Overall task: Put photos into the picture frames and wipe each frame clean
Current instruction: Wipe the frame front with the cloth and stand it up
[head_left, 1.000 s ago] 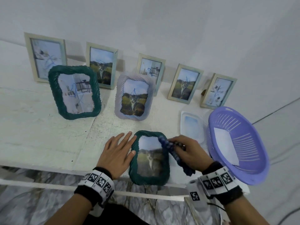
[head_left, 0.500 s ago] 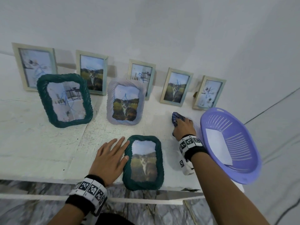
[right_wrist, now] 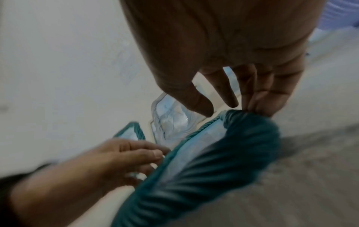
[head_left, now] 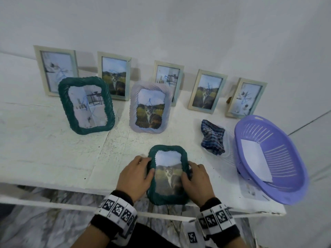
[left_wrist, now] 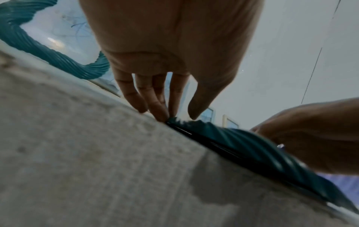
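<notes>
A dark green rope-edged frame (head_left: 168, 198) with a cat photo lies flat at the table's front edge. My left hand (head_left: 143, 167) grips its left rim, fingers curled at the edge and thumb on the front. My right hand (head_left: 192, 171) grips the right rim the same way. The left wrist view shows my left hand (left_wrist: 170, 107) with its fingertips at the frame's (left_wrist: 242, 145) rim. In the right wrist view my right hand (right_wrist: 233, 104) pinches the frame's (right_wrist: 223, 169) far corner. The blue checked cloth (head_left: 213, 138) lies crumpled to the right, apart from both hands.
The cloth sits on a clear plastic lid (head_left: 227, 151). A purple basket (head_left: 286, 190) holding white paper (head_left: 254, 158) overhangs the table's right end. A green frame (head_left: 64, 104) and a lilac frame (head_left: 133, 108) stand mid-table. Several pale frames (head_left: 207, 92) line the wall.
My right hand carried the cloth to the right, left it on the lid and came back to the frame's right rim. My left hand went from lying flat beside the frame to gripping its left rim.
</notes>
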Motion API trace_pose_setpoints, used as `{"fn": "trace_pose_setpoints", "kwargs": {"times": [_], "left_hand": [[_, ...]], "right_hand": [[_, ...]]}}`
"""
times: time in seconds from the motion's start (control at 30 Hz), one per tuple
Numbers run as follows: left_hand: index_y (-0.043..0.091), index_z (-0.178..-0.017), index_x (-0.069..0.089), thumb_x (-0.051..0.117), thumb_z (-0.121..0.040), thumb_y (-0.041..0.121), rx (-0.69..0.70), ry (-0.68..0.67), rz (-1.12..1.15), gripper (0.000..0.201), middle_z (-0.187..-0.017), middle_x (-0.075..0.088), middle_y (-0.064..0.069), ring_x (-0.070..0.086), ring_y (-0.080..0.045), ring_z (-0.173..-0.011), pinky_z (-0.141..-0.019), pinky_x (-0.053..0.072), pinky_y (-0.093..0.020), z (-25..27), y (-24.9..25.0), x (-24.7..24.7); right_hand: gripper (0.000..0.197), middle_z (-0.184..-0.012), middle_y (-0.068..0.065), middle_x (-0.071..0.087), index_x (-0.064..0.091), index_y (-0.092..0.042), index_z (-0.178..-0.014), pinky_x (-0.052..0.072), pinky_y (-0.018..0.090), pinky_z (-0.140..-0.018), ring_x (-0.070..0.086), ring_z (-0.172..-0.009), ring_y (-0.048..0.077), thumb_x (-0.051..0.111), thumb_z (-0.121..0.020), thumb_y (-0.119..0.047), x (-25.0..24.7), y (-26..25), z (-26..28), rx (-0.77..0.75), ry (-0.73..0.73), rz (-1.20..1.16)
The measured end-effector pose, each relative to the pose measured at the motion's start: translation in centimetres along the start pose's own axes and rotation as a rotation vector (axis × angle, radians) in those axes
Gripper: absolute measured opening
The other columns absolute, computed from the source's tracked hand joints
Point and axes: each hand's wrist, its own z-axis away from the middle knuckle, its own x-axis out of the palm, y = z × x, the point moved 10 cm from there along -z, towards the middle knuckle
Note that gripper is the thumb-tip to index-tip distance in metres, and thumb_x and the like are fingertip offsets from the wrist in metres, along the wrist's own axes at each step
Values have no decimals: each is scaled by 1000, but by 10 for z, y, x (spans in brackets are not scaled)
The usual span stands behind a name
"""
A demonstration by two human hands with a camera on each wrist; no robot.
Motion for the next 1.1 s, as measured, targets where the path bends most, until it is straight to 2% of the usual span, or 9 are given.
{"fn": "trace_pose_setpoints", "kwargs": {"times": [0.2, 0.33, 0.43, 0.53, 0.67, 0.87, 0.93, 1.03, 1.1], "left_hand": [[32, -137, 45, 48, -90, 59, -128, -68, 148, 54, -118, 56, 2, 58, -17, -101, -85, 50, -33, 4, 5, -2], [59, -114, 39, 44, -81, 76, -151, -152, 464, 37, -105, 54, 29, 55, -1, -101, -89, 46, -26, 4, 29, -10], [58, -119, 36, 52, -70, 75, -210, -221, 824, 55, -111, 54, 28, 56, 7, -103, -89, 45, -17, 1, 49, -7], [42, -145, 29, 58, -57, 89, -236, -222, 1089, 103, -131, 56, 9, 60, -9, -115, -100, 48, -40, -6, 54, 0], [36, -144, 36, 66, -60, 81, -237, -196, 1244, 99, -135, 57, -5, 59, -24, -120, -104, 43, -53, -11, 56, -7], [39, -141, 39, 64, -53, 84, -197, -109, 1150, 102, -125, 61, 3, 57, -13, -117, -107, 41, -44, -20, 46, -26], [41, -141, 36, 65, -52, 78, -191, -112, 1108, 100, -123, 59, 3, 59, -8, -111, -97, 47, -29, -21, 45, -29], [45, -140, 31, 68, -58, 67, -169, -119, 1050, 93, -126, 52, 12, 57, 4, -105, -74, 48, -8, -22, 51, -31], [45, -142, 27, 72, -59, 66, -144, -100, 987, 96, -136, 46, 11, 53, -2, -116, -85, 50, -16, -21, 55, -32]], "right_hand": [[22, -95, 12, 71, 69, -8, -107, 51, 32, -68, 62, -84, 24, 50, -96, -7, -11, 15, 2, 182, 59, -880], [30, -113, 4, 69, 57, -22, -125, 53, 29, -72, 65, -96, 19, 36, -103, -20, -9, -40, 17, 22, -202, -1090], [35, -122, 1, 64, 46, -27, -134, 55, 36, -82, 64, -109, 19, 38, -103, -15, -8, -70, 24, -134, -222, -1054], [44, -121, -5, 61, 44, -28, -136, 56, 33, -80, 63, -106, 17, 51, -97, -9, -18, -86, 27, -285, -80, -855], [37, -105, -11, 62, 53, -27, -123, 55, 26, -73, 64, -93, 12, 62, -91, -12, -27, -87, 26, -292, 9, -780], [13, -66, -8, 49, 67, -28, -99, 40, 19, -56, 50, -61, 11, 69, -87, -31, -76, -85, 25, -429, 272, -296], [12, -54, -11, 45, 69, -28, -98, 32, 18, -51, 46, -52, 6, 67, -88, -32, -89, -87, 24, -428, 372, -76], [18, -46, -9, 54, 70, -28, -106, 38, 16, -49, 53, -45, 5, 60, -92, -31, -87, -83, 16, -317, 322, 7], [20, -53, -2, 65, 68, -21, -110, 47, 21, -51, 62, -47, 10, 53, -96, -24, -75, -78, 10, -234, 172, -248]]}}
